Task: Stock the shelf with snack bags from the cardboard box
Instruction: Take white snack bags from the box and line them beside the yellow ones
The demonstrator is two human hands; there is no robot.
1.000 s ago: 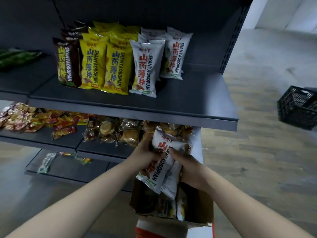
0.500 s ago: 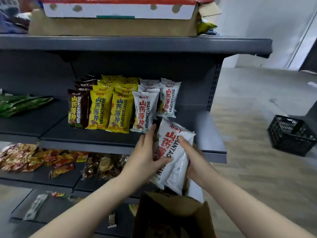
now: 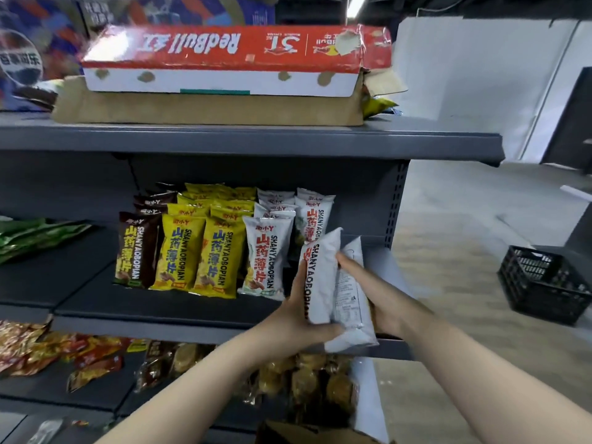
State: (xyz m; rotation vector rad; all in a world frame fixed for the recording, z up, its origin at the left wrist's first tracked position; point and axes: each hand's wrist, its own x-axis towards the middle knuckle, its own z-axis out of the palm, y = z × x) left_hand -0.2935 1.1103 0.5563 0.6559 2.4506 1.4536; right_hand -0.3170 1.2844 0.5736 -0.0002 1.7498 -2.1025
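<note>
The left grip and right grip each clasped a pair of white bags, held upright and pressed together between them. The pair was at the front right of the middle shelf, just right of the shelved white row. Contact with the shelf could not be determined. The box lay below.
</note>
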